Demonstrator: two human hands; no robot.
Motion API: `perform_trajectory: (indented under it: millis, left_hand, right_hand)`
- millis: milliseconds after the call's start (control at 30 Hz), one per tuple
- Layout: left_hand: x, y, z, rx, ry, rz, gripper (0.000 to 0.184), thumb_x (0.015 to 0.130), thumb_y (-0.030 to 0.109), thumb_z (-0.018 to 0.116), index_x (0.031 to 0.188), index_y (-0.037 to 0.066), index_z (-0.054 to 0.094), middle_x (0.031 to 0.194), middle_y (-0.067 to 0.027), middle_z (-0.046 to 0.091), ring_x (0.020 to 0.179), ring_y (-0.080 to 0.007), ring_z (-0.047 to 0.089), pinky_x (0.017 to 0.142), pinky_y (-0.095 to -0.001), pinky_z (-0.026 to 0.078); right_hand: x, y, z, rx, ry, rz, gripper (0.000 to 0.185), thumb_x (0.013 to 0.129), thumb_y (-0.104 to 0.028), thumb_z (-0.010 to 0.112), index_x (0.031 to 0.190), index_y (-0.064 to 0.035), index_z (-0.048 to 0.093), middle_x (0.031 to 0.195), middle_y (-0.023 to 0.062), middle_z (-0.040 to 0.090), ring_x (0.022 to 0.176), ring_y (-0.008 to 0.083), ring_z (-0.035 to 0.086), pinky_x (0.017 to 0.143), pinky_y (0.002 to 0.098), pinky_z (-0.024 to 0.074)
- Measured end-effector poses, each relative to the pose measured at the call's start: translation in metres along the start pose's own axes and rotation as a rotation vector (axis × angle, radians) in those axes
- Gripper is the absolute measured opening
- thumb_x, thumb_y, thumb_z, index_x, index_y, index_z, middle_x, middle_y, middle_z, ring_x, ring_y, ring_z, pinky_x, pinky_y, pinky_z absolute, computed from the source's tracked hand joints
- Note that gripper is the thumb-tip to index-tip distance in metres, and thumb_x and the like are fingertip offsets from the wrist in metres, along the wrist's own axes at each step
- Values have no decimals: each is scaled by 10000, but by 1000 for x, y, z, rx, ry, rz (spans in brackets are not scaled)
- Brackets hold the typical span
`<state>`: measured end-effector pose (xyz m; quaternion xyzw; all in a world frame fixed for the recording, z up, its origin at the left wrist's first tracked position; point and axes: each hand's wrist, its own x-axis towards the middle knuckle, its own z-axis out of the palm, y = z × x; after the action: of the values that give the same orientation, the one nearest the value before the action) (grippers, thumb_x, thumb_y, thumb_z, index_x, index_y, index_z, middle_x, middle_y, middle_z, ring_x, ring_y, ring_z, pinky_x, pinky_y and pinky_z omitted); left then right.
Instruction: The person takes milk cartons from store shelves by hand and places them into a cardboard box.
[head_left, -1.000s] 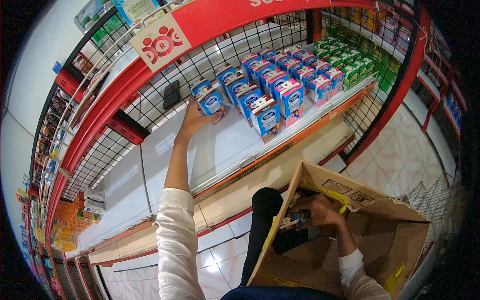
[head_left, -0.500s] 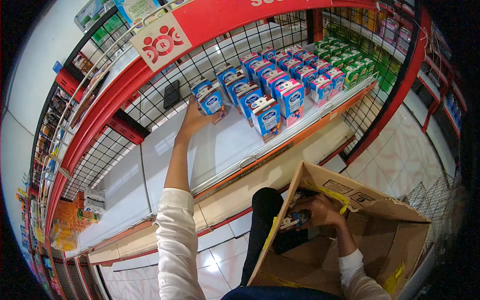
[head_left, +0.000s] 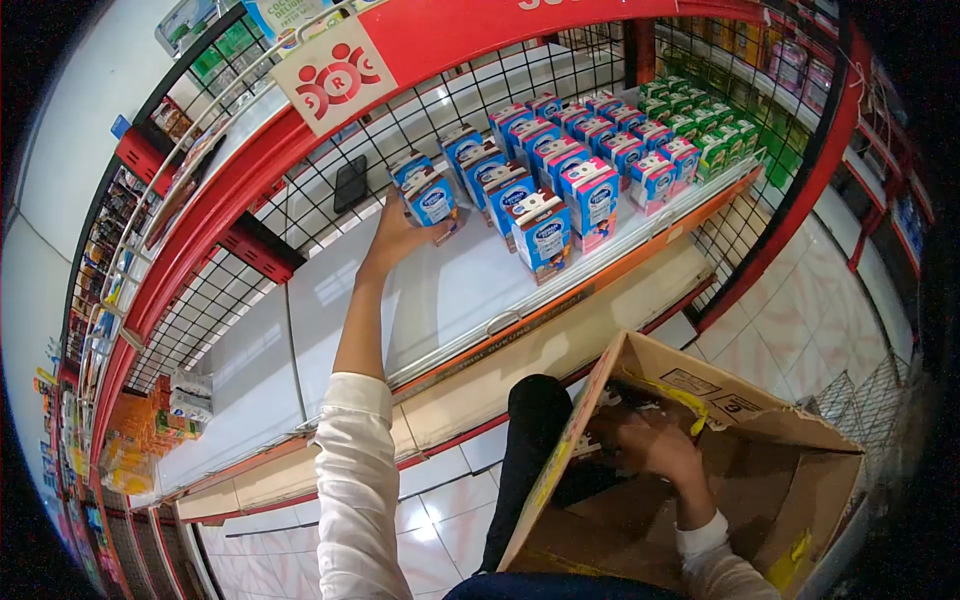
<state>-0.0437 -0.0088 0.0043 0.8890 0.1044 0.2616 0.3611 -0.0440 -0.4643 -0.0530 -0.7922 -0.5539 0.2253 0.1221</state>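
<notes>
My left hand (head_left: 402, 238) is wrapped round a blue-and-brown milk carton (head_left: 433, 203) standing on the white shelf (head_left: 345, 300). Directly behind that carton is a second one (head_left: 411, 170) of the same kind. To its right stands a row of matching brown-topped cartons (head_left: 543, 240), and beyond it are rows of pink-topped cartons (head_left: 590, 198). Low on the right, my right hand (head_left: 655, 442) reaches inside an open cardboard box (head_left: 765, 480). Its fingers are smeared by motion and partly in shadow, among dim carton-like shapes, so a grip cannot be made out.
Green cartons (head_left: 715, 150) fill the shelf's right end. A dark phone-like object (head_left: 351, 184) leans on the black mesh behind my left hand. An orange-and-clear edge strip (head_left: 620, 255) runs along the shelf front. My dark-clad knee (head_left: 535, 410) is beside the box.
The view has shifted slightly. My left hand stays round the carton at the same spot. My right hand has moved within the box and is now blurred; the carton seen at its fingers is indistinct.
</notes>
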Motion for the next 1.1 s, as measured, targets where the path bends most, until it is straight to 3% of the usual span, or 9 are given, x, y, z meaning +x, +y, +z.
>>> perform_trajectory:
  millis: [133, 433, 533, 667, 733, 833, 933, 1067, 1100]
  left_hand:
    - [1, 2, 1, -118, 2, -55, 718, 568, 136, 845, 1184, 16, 496, 1134, -125, 521, 1038, -211, 564, 915, -324, 451]
    - [2, 0, 3, -214, -51, 19, 576, 676, 92, 799, 1140, 15, 467, 986, -68, 640, 889, -148, 631, 830, -286, 495]
    - [5, -2, 0, -79, -48, 6, 593, 654, 131, 817, 1129, -3, 488, 1013, -78, 634, 943, -161, 614, 827, -305, 494]
    - [-2, 33, -3, 305, 29, 14, 648, 590, 314, 808, 1166, 112, 591, 1220, -216, 492, 1141, -325, 502, 969, -403, 409]
    - [0, 35, -3, 414, 41, 37, 627, 594, 368, 793, 1152, 143, 619, 1263, -237, 460, 1173, -354, 469, 978, -436, 391]
    - [4, 36, -7, 683, 216, 238, 567, 582, 378, 783, 1099, 181, 660, 1299, -235, 428, 1193, -370, 423, 922, -507, 361]
    - [-4, 73, -9, 866, 292, 310, 550, 578, 326, 784, 1100, 202, 665, 1280, -214, 445, 1171, -373, 434, 917, -488, 362]
    - [-8, 83, -11, 757, 456, 668, 568, 538, 251, 800, 1090, 270, 664, 1262, -131, 475, 1139, -343, 458, 928, -450, 351]
    - [-13, 103, -9, 765, 444, 752, 545, 548, 260, 798, 1071, 191, 663, 1236, -118, 523, 1130, -298, 495, 928, -445, 354]
  right_hand:
    - [-6, 8, 22, 18, 176, -122, 401, 809, -180, 580, 1203, -130, 526, 1151, 120, 564, 1040, 314, 564, 891, 449, 467]
    - [-9, -19, -13, -165, -34, 3, 292, 772, -91, 557, 1062, -86, 589, 965, 147, 597, 908, 312, 594, 708, 432, 490]
    - [-10, -9, 0, -75, 110, -76, 253, 766, -104, 567, 1017, -89, 590, 883, 128, 592, 846, 305, 594, 671, 437, 480]
    - [-11, -22, -24, -127, 157, -79, 250, 767, -125, 577, 1015, -104, 596, 825, 118, 586, 780, 312, 594, 665, 425, 482]
    - [-11, -15, -18, -194, 132, -74, 287, 811, -191, 620, 1091, -129, 621, 1022, 97, 631, 856, 306, 621, 694, 391, 499]
    - [-9, -9, -10, -85, 179, -113, 286, 795, -130, 564, 1078, -104, 594, 885, 135, 609, 807, 321, 610, 692, 438, 488]
    - [-7, -16, -23, -94, 129, -94, 260, 803, -177, 626, 1038, -64, 616, 1005, 116, 621, 874, 317, 610, 722, 402, 493]
    - [-14, -29, -51, -65, 174, -119, 235, 797, -160, 637, 998, -40, 612, 948, 107, 620, 879, 319, 602, 728, 403, 494]
    - [-15, -28, -51, -64, 247, -156, 243, 791, -164, 634, 1002, -47, 603, 930, 109, 616, 877, 307, 608, 740, 397, 498]
